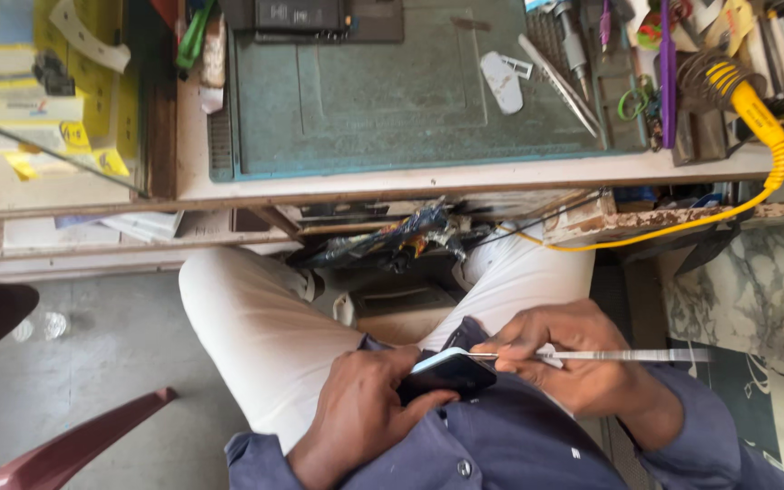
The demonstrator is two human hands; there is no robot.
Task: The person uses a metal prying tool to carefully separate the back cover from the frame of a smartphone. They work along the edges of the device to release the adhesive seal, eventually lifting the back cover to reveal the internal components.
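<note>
Your left hand (360, 408) grips the phone (446, 374) while right-hand fingers (537, 340) pinch the metal pry tool (628, 356), tip at its edge, shaft running right.

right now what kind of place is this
Probably a phone repair bench: a green work mat, a soldering iron with a yellow cord, and the left hand holding a phone.

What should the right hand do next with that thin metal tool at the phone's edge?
Probably ease the metal tool a little further along the phone edge. Its tip already meets the top edge, the right hand pinches it flat, and the left hand has the phone in its grip.
</note>
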